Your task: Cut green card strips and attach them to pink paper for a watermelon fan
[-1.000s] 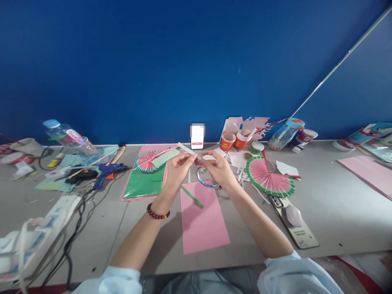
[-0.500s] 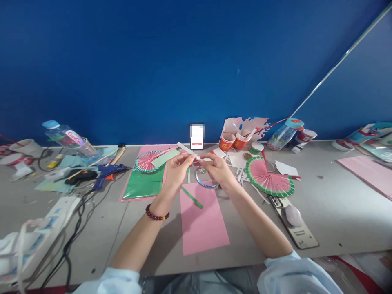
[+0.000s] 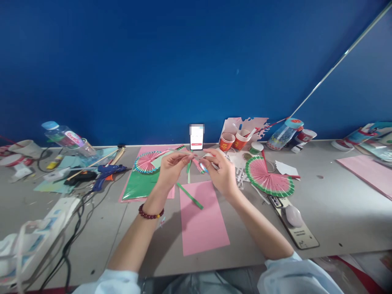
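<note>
A deep-blue wall (image 3: 153, 73) rises behind a grey worktable (image 3: 343, 216). Pale light brightens its right end.

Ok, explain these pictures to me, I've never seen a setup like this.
There is no machine here: you are seeing a person's bare left hand and right hand. Every picture comes from one camera worn on that person's head, looking forward and down. Between the fingers, both hands appear to pinch a thin pale strip. On the grey table, a pink sheet lies below the hands, with a green strip partly across it. To the right is a watermelon-like fan; to the left, a blue glue gun. Behind the hands stands a lit phone.
</note>
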A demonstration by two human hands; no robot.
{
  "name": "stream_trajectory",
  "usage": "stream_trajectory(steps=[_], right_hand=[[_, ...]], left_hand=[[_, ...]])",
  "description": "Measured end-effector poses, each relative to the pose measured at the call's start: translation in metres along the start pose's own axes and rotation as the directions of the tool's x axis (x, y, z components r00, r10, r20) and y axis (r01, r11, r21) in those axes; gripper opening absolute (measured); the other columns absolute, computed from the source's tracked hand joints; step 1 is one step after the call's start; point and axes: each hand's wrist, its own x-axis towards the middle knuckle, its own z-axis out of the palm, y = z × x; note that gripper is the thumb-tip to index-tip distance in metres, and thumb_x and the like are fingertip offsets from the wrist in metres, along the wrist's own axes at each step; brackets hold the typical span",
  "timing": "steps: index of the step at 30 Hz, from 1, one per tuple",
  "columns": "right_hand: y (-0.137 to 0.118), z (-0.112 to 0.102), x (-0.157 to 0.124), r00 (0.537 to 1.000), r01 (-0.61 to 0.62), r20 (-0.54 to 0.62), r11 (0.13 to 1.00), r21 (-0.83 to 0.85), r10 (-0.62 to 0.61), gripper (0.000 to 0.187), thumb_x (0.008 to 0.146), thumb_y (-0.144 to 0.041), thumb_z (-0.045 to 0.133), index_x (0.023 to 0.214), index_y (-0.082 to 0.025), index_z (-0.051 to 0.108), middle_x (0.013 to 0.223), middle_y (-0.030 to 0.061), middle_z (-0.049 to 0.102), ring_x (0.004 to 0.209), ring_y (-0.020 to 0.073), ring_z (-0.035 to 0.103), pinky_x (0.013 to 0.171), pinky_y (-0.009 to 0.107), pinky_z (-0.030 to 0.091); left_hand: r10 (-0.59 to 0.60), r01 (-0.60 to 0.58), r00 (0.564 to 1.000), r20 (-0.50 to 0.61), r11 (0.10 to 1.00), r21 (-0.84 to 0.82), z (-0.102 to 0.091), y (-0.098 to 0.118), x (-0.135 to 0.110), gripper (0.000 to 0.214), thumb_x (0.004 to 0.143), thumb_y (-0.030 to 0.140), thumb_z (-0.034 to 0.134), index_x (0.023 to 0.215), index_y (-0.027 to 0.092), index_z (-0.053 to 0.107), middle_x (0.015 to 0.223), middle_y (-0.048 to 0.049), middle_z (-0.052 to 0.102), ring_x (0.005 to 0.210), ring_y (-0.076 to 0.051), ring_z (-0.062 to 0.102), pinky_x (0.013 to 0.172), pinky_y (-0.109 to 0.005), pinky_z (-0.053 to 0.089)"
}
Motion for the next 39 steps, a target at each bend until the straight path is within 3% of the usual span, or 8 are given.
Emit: stream_trajectory(steps=[5, 11, 14, 20, 22, 28, 33, 39], right_hand=[[0.008, -0.001, -0.005, 0.92, 0.334, -0.118, 0.904, -0.267, -0.374, 0.02, 0.093, -0.03, 0.052, 0.107, -0.022, 0.064, 0.083, 0.0034, 0.075, 0.063, 0.0132, 0.067, 0.06, 0.023, 0.047], [0.027, -0.01, -0.005, 0.625, 0.648, -0.085, 0.576, -0.498, -0.776, 0.033, 0.089, -0.025, 0.06, 0.122, -0.024, 0.059, 0.075, 0.0016, 0.073, 0.048, 0.0105, 0.055, 0.052, 0.025, 0.041], [0.028, -0.015, -0.007, 0.499, 0.71, -0.042, 0.436, -0.552, -0.865, 0.04, 0.086, -0.021, 0.063, 0.125, -0.027, 0.054, 0.074, -0.0008, 0.073, 0.046, 0.0109, 0.053, 0.049, 0.026, 0.04], [0.015, -0.02, -0.01, 0.385, 0.743, 0.037, 0.286, -0.606, -0.922, 0.028, 0.082, -0.017, 0.065, 0.107, -0.027, 0.059, 0.077, -0.0015, 0.075, 0.041, 0.01, 0.047, 0.041, 0.026, 0.037], [0.013, -0.02, -0.01, 0.368, 0.755, 0.025, 0.283, -0.591, -0.93, 0.029, 0.081, -0.016, 0.065, 0.108, -0.027, 0.059, 0.081, -0.0006, 0.076, 0.041, 0.0096, 0.045, 0.041, 0.027, 0.035], [0.017, -0.019, -0.011, 0.433, 0.762, 0.009, 0.361, -0.537, -0.901, 0.039, 0.081, -0.015, 0.065, 0.116, -0.029, 0.055, 0.095, 0.0001, 0.075, 0.046, 0.0097, 0.051, 0.046, 0.026, 0.037], [0.022, -0.018, -0.01, 0.398, 0.795, -0.01, 0.35, -0.495, -0.917, 0.03, 0.081, -0.01, 0.063, 0.104, -0.028, 0.057, 0.097, 0.0009, 0.075, 0.048, 0.0098, 0.052, 0.047, 0.027, 0.037], [0.024, -0.016, -0.009, 0.433, 0.768, -0.057, 0.401, -0.499, -0.9, 0.029, 0.082, -0.016, 0.065, 0.106, -0.028, 0.055, 0.099, 0.0022, 0.073, 0.057, 0.0101, 0.06, 0.05, 0.025, 0.041]], left_hand=[[0.11, -0.12, 0.982, 0.151, 0.991, 0.063, -0.01, 0.018, -0.004, 0.006, 0.073, 0.033, 0.074, 0.075, 0.028, 0.076, 0.081, -0.0048, 0.074, 0.082, -0.022, 0.068, 0.078, -0.039, 0.055], [0.101, -0.156, 0.934, 0.342, 0.978, 0.137, -0.019, 0.045, -0.013, 0.014, 0.076, 0.035, 0.071, 0.087, 0.027, 0.076, 0.092, -0.0079, 0.074, 0.093, -0.026, 0.067, 0.086, -0.043, 0.053], [0.027, -0.086, 0.902, 0.43, 0.989, 0.118, -0.018, 0.053, -0.019, 0.024, 0.078, 0.034, 0.069, 0.1, 0.025, 0.074, 0.097, -0.01, 0.073, 0.095, -0.026, 0.066, 0.086, -0.041, 0.052], [-0.039, 0.018, 0.933, 0.358, 0.998, 0.062, -0.006, 0.055, -0.023, 0.022, 0.088, 0.035, 0.056, 0.096, 0.024, 0.073, 0.091, -0.0079, 0.071, 0.083, -0.022, 0.066, 0.077, -0.035, 0.054], [-0.029, 0.017, 0.936, 0.351, 0.999, 0.038, -0.002, 0.054, -0.023, 0.024, 0.089, 0.036, 0.054, 0.096, 0.024, 0.074, 0.088, -0.0074, 0.071, 0.078, -0.02, 0.065, 0.075, -0.035, 0.054], [-0.055, 0.041, 0.941, 0.335, 0.998, 0.05, 0.001, 0.053, -0.02, 0.015, 0.082, 0.034, 0.065, 0.088, 0.024, 0.073, 0.079, -0.0057, 0.07, 0.077, -0.019, 0.065, 0.071, -0.031, 0.054], [-0.133, 0.121, 0.951, 0.281, 0.991, 0.058, 0.005, 0.055, -0.022, 0.012, 0.076, 0.029, 0.071, 0.086, 0.023, 0.071, 0.083, -0.0051, 0.07, 0.075, -0.017, 0.064, 0.068, -0.028, 0.054], [-0.106, 0.096, 0.956, 0.275, 0.994, 0.052, 0.006, 0.051, -0.022, 0.011, 0.075, 0.029, 0.072, 0.081, 0.02, 0.068, 0.08, -0.005, 0.067, 0.074, -0.017, 0.064, 0.066, -0.028, 0.054]])
